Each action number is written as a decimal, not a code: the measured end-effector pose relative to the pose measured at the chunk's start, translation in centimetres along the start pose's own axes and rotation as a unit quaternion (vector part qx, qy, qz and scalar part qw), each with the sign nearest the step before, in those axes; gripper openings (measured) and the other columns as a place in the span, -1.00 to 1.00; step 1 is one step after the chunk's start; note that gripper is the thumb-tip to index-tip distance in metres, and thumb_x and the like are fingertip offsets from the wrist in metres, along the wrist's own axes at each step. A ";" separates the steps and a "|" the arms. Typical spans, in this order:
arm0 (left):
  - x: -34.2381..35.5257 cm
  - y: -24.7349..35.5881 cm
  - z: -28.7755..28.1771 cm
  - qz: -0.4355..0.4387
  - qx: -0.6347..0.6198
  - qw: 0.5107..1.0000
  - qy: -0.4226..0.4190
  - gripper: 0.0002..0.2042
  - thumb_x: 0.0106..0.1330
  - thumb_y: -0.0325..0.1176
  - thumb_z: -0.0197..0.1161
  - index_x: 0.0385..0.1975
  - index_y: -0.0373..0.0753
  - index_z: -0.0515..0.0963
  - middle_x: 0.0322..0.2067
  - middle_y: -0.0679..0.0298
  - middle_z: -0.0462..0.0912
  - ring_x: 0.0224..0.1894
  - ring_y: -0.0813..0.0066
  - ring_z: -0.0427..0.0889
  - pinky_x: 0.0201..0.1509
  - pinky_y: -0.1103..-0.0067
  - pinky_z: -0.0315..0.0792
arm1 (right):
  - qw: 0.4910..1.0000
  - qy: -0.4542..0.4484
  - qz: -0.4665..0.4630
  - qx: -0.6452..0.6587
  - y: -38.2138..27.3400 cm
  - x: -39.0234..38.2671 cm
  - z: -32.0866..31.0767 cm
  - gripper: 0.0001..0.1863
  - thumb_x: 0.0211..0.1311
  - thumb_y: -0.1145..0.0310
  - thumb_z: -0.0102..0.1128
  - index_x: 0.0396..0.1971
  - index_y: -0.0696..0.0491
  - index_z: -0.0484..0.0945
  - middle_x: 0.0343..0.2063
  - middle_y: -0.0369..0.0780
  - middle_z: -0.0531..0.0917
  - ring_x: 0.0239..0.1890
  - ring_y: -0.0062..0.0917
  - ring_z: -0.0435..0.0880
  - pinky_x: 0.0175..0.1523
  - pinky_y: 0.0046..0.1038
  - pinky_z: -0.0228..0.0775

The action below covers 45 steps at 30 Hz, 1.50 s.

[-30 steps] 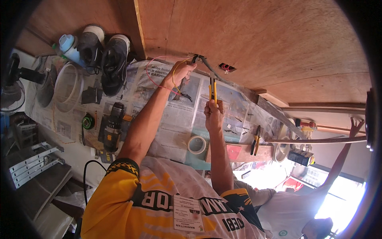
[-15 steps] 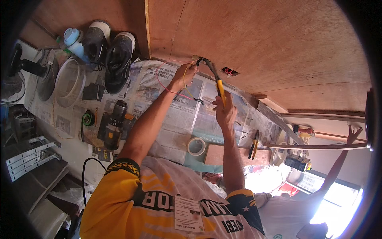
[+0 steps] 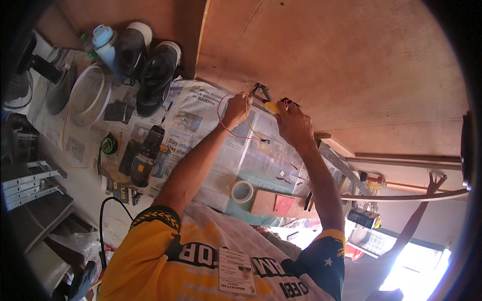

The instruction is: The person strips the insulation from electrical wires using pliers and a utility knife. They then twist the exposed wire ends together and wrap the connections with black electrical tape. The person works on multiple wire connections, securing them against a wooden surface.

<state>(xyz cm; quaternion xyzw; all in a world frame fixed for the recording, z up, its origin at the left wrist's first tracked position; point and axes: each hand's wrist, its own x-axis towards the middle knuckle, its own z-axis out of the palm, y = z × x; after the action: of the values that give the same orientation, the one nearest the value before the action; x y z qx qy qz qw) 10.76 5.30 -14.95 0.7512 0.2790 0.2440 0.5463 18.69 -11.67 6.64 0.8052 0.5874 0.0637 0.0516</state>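
Observation:
At a small cutout in the wooden panel (image 3: 331,65), my left hand (image 3: 237,110) is closed on thin electrical wires, its fingers beside a dark piece at the opening. A red wire (image 3: 219,118) and a yellow wire (image 3: 247,118) loop down from there to dark ends over the newspaper. My right hand (image 3: 295,125) grips a tool with a yellow handle (image 3: 272,107). The tool's dark metal part points toward the cutout; its exact kind is hard to make out. Beside the right fingers is a second cutout (image 3: 287,101) with red wires inside.
Newspaper (image 3: 201,150) covers the surface below, holding a cordless drill (image 3: 145,160), tape measure (image 3: 109,144), tape roll (image 3: 242,191) and wood piece (image 3: 266,203). Dark shoes (image 3: 159,75) and a plastic bucket (image 3: 90,95) stand left. Another person's hand (image 3: 434,184) touches the structure at right.
My right hand has moved up toward the panel, bringing the yellow handle closer to the cutout and the second opening. My left hand stays at the wires. The whole view has shifted slightly.

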 end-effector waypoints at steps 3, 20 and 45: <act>0.3 -0.5 0.2 0.032 -0.041 0.998 0.032 -0.78 0.48 -0.36 0.26 0.03 -0.28 0.60 -0.50 0.41 0.61 -0.53 0.69 0.56 -0.45 0.58 0.48 | 0.998 0.037 -0.034 -0.040 -0.3 1.2 0.9 -0.60 0.43 0.15 0.27 0.13 0.04 0.52 -0.21 -0.07 0.64 -0.21 -0.20 0.76 -0.29 -0.15 0.66; -2.3 6.1 -3.1 0.025 0.101 0.993 0.063 -0.73 0.52 -0.21 0.15 -0.18 -0.33 0.61 -0.26 -0.18 0.72 -0.17 -0.23 0.72 -0.10 0.09 0.57 | 0.991 -0.070 0.089 0.072 -1.0 4.1 3.1 -0.62 0.51 0.02 0.13 -0.02 0.05 0.56 -0.40 0.10 0.74 -0.29 0.09 0.79 -0.21 0.14 0.62; -8.4 6.8 -0.8 0.077 0.166 0.982 0.040 -0.89 0.44 -0.44 0.19 -0.16 -0.30 0.61 -0.31 -0.10 0.72 -0.17 -0.20 0.72 -0.08 0.05 0.57 | 0.982 -0.138 0.108 0.066 1.5 3.1 6.8 -0.57 0.52 0.02 0.08 0.01 0.08 0.66 -0.15 0.07 0.78 -0.07 0.04 0.80 0.04 0.10 0.61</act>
<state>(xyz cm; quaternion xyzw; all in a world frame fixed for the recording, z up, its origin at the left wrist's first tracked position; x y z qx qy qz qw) 5.24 -1.61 -8.70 0.8406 0.2783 0.2650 0.3817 22.10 -9.26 0.30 0.8665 0.4871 -0.0816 0.0720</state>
